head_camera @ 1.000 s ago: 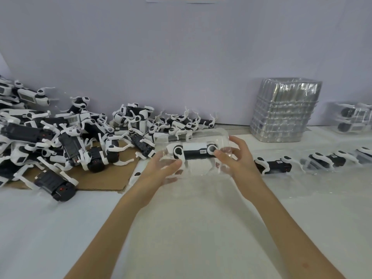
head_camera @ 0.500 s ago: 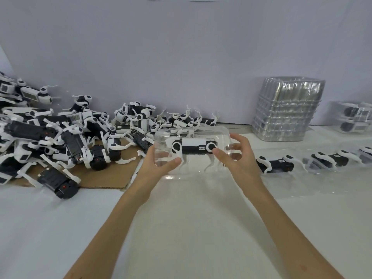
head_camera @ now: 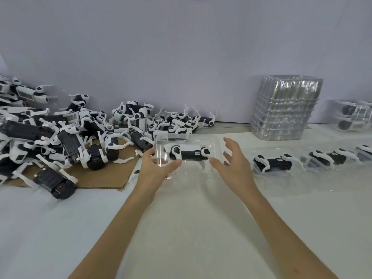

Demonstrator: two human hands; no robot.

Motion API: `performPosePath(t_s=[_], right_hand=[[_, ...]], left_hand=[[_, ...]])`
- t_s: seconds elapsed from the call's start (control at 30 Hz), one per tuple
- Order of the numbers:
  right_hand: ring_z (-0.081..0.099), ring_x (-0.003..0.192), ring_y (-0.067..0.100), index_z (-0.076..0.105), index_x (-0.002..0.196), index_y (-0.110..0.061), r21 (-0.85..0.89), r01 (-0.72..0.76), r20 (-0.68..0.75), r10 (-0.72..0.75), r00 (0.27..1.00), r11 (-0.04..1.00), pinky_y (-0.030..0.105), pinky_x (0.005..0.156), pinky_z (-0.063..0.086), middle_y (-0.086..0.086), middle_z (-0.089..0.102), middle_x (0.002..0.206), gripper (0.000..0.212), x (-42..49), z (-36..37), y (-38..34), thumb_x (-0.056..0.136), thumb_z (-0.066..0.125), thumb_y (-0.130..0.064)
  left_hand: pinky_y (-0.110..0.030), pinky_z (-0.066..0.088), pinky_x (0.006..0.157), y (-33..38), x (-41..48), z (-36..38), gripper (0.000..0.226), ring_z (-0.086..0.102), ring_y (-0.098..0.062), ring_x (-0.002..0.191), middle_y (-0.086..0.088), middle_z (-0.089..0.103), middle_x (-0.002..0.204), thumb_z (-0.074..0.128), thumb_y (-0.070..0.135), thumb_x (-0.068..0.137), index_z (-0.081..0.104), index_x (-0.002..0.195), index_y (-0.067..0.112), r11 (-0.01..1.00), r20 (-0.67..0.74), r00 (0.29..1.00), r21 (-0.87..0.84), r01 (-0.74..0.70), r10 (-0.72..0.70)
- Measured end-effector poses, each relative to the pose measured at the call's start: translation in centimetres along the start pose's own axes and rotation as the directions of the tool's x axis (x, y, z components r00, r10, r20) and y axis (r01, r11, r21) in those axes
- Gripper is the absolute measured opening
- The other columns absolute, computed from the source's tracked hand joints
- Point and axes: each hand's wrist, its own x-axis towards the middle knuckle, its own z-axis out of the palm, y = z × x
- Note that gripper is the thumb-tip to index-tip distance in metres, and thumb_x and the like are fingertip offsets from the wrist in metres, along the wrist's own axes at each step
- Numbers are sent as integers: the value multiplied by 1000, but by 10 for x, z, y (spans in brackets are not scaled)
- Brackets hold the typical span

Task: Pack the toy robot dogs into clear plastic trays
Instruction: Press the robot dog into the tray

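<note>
Your left hand point(head_camera: 155, 170) pinches the left end of the clear tray point(head_camera: 218, 142), toy robot dog point(head_camera: 189, 154) lying inside with its long axis left-right, your right hand point(head_camera: 235, 166) spread and empty just off its right end (the hand nearer the packed row point(head_camera: 326, 158)).

This looks like a packing station in a small workshop. A white-covered bench point(head_camera: 181, 228) stands against a bare pale wall point(head_camera: 181, 47). Toward its left edge, dozens of identical black-and-white toy robot dogs point(head_camera: 70, 137) lie heaped over a cardboard sheet point(head_camera: 104, 179). At the back right rises a stack of empty clear trays point(head_camera: 283, 109). Along the right side runs a row of filled trays point(head_camera: 273, 164), one dog each. A bare left hand point(head_camera: 155, 170) grips a tray point(head_camera: 215, 141) with one dog in it.
</note>
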Motion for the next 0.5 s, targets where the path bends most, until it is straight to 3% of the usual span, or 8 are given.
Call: performPosePath(t_s=[0.1,0.17,0.23,0.3,0.5], right_hand=[[45,112,-13,53,135,-27,-221,301,-31,-315,949,928,3,98,29,-17,47,127,51,-12,9,-8,89,69,-14],[53,103,-6,66,121,-30,-314,402,53,-406,912,860,19,101,36,-16,57,115,38,-19,15,-14,87,60,-12],[54,105,0,69,118,-34,-418,422,199,-372,907,805,32,106,32,-17,62,113,40,-25,19,-18,86,48,-19],[51,115,3,65,124,-38,-503,425,309,-302,902,753,37,114,23,-16,61,120,48,-27,21,-18,87,38,-24],[43,133,15,59,133,-41,-663,374,373,-147,916,649,38,118,3,0,51,140,47,-23,20,-8,96,41,-19]], left_hand=[[-26,50,71,-10,-3,13,88,65,-14,93,0,61,108,88,31,75,35,145,19,999,-65,997,-29,28,-30],[-20,43,68,-12,-5,18,91,59,-1,88,9,56,103,86,33,76,32,148,21,1000,-96,995,15,-27,28],[-20,43,69,-12,-9,21,95,59,-1,87,10,54,104,86,32,77,28,150,22,994,-101,990,57,-88,94],[-23,45,71,-14,-14,25,92,65,-9,86,5,55,109,86,32,78,28,149,25,987,-87,987,90,-130,138],[-23,47,73,-14,-25,33,87,63,-2,80,14,54,105,84,36,78,27,143,39,959,-50,974,192,-209,222]])
